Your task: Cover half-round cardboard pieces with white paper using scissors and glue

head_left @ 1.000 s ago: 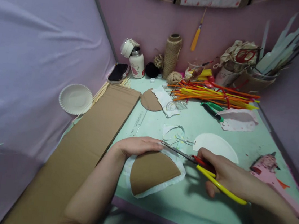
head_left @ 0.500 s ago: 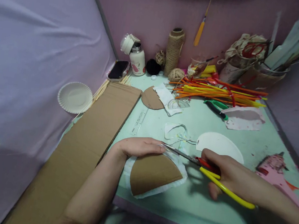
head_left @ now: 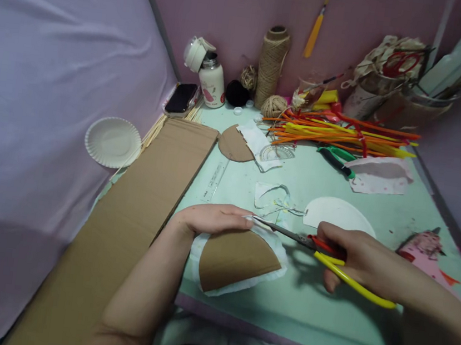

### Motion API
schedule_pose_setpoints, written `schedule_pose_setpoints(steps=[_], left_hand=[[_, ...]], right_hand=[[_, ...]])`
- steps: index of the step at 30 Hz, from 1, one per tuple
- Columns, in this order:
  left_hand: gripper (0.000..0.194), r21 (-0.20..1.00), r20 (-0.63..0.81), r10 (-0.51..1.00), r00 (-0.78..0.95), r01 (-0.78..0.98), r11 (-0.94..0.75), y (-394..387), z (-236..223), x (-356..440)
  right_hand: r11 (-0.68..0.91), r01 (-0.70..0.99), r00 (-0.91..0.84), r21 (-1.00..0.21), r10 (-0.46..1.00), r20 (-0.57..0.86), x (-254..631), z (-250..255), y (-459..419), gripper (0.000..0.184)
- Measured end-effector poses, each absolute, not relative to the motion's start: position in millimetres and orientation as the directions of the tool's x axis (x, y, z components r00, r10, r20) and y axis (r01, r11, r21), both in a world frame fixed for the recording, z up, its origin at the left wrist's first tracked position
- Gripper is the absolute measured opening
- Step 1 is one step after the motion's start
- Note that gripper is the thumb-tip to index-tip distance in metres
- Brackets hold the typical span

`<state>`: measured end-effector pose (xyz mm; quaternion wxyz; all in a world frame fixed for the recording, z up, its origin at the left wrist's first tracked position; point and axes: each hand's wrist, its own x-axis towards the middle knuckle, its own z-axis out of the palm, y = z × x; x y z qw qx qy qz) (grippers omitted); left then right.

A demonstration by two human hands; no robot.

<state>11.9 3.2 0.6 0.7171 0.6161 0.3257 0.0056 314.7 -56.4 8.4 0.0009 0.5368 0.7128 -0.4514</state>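
Note:
A brown cardboard fan shape (head_left: 236,258) lies on a slightly larger piece of white fabric (head_left: 276,244) near the front edge of the pale green table (head_left: 322,312). My left hand (head_left: 212,219) presses flat on the upper edge of this piece, fingers stretched out. My right hand (head_left: 350,257) grips red-and-yellow scissors (head_left: 322,250). Their blades point left and meet the fabric edge right by my left fingertips.
A long cardboard sheet (head_left: 136,217) lies at the left, a paper plate (head_left: 112,141) beyond it. White half-disc (head_left: 337,213), fabric scraps (head_left: 271,197), ruler (head_left: 215,179), green cutter (head_left: 335,157), coloured sticks (head_left: 339,138), twine spools (head_left: 272,65), bottle (head_left: 211,83), phone (head_left: 181,98) and pink glue gun (head_left: 426,250) stand around.
The view has tilted down a little, so everything sits higher in frame. The scissors' blades have edged slightly along the fabric edge; my left hand keeps pressing the piece.

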Motion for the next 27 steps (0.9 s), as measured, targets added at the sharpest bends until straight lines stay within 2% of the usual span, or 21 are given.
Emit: schedule_pose_setpoints(steps=[5, 11, 17, 24, 27], left_hand=[[0.053, 0.894, -0.447, 0.378, 0.811, 0.391, 0.217, 2.9, -1.3, 12.3], [0.05, 0.896, -0.443, 0.394, 0.806, 0.382, 0.226, 2.5, -2.0, 11.6], [0.048, 0.832, -0.554, 0.434, 0.711, 0.46, 0.309, 1.1, -1.1, 11.6], [0.046, 0.914, -0.4, 0.405, 0.822, 0.324, 0.245, 2.8, -8.3, 13.1], [0.048, 0.914, -0.404, 0.414, 0.816, 0.342, 0.219, 3.7, -9.2, 13.2]], right_hand=[[0.052, 0.764, -0.45, -0.643, 0.757, -0.473, 316.3, 8.2, -57.9, 0.029], [0.064, 0.748, -0.459, -0.661, 0.769, -0.446, 316.6, 5.0, -59.3, 0.022], [0.034, 0.766, -0.421, -0.642, 0.781, -0.462, 315.0, 5.2, -59.2, 0.027], [0.031, 0.793, -0.401, -0.608, 0.777, -0.485, 308.9, 9.4, -59.2, 0.036], [0.023, 0.803, -0.393, -0.595, 0.771, -0.5, 307.6, 9.8, -59.6, 0.038]])
